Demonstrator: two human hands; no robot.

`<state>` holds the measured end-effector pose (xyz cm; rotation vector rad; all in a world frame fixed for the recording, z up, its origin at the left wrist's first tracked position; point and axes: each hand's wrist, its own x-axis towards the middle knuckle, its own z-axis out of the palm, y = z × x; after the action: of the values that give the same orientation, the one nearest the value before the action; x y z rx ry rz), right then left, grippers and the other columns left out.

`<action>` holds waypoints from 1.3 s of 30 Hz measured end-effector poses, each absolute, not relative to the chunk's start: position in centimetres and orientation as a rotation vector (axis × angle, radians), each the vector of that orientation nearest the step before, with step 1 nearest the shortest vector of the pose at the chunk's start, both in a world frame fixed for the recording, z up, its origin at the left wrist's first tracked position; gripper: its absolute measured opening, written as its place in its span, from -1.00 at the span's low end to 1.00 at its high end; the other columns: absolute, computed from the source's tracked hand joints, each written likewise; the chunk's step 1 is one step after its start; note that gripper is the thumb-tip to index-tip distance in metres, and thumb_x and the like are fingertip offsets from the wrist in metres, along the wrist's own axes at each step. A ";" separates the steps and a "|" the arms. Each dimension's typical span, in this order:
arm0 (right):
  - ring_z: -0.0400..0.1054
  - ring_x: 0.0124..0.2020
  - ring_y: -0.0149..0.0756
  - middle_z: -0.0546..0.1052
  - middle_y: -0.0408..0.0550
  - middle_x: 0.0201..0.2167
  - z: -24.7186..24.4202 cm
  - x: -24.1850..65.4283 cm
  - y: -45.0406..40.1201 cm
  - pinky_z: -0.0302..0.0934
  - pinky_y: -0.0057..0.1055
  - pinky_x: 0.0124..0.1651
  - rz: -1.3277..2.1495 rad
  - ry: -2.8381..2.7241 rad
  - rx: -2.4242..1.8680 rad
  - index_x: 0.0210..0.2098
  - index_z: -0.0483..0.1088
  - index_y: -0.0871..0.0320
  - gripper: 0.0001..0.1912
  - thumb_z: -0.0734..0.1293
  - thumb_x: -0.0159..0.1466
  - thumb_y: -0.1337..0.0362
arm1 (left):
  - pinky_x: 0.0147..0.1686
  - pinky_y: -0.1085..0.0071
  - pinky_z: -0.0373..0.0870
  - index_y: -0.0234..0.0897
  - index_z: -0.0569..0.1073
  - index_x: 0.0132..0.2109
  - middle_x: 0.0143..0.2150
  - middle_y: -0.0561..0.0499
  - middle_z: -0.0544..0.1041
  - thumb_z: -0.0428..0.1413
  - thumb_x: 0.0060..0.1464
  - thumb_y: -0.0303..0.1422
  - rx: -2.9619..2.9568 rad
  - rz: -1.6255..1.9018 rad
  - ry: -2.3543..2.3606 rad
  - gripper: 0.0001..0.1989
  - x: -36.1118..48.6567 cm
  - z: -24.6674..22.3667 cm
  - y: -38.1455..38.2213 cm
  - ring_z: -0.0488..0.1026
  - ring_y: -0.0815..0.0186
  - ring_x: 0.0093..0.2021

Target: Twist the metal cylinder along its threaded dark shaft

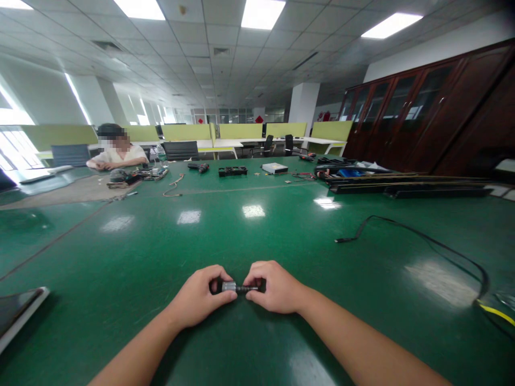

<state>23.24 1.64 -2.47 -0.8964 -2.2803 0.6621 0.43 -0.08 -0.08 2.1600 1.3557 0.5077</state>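
Just above the green tabletop, my left hand [205,295] pinches a small silver cylinder [229,287] between thumb and fingers. A thin, dark, ridged shaft [242,289] extends rightward from that cylinder and lies about level. At the shaft's far end, my right hand [273,288] is closed with thumb and fingertips on its tip. The piece looks like a small motor with a threaded shaft, but its exact kind is too small to tell. My fingers hide part of both ends.
A black cable [426,234] curves across the right side of the green table [281,230]. At left lies a flat, dark-screened device [20,311]. Farther back are a white box-shaped drive [274,168], a black frame [232,171], a power drill [198,167] and a seated person [120,153].
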 end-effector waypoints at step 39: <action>0.41 -0.28 -0.32 0.54 -0.12 -0.33 -2.4 22.5 1.1 0.25 -0.40 -0.17 0.765 -2.182 -0.969 -0.16 0.50 0.12 -0.69 0.44 0.09 0.44 | -0.36 0.47 0.22 -0.23 0.51 -0.21 -0.38 0.11 0.43 0.29 -0.07 -0.26 2.167 0.551 1.339 -0.74 0.1 -0.5 0.1 0.36 0.32 -0.36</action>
<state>22.51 1.09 -2.42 -0.9689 -2.1824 0.7648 0.11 0.07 -0.52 2.1672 1.3388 0.5505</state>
